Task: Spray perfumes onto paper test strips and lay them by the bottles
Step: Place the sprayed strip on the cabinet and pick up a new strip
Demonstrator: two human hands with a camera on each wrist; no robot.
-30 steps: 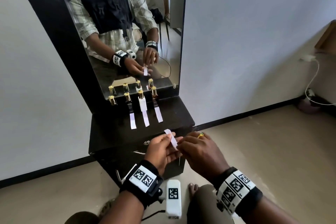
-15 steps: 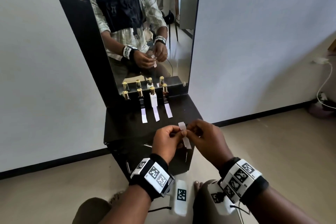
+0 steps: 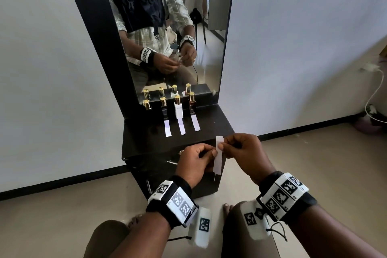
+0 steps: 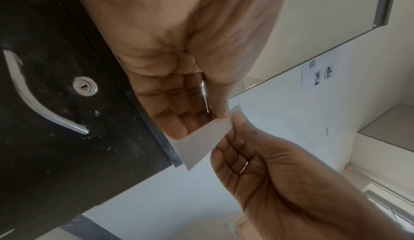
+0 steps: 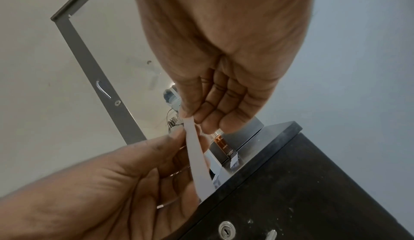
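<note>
Both hands, left (image 3: 193, 160) and right (image 3: 243, 148), pinch one white paper test strip (image 3: 218, 155) above the black desk (image 3: 213, 123); opposing pulls could crease or tear it.

A low black cabinet (image 3: 146, 144) stands against a pale wall (image 3: 303, 37), its flat top serving as the worktop. A tall mirror (image 3: 188, 27) in a black frame rises from the worktop's far edge. The cabinet front carries a curved metal handle (image 4: 33, 102) and a round keyhole (image 4: 85, 86). The floor (image 3: 52, 226) is beige with a black skirting board (image 3: 62, 182) along the wall. At the far right a white cable (image 3: 374, 98) hangs down the wall. Daylight fills the room evenly.
</note>
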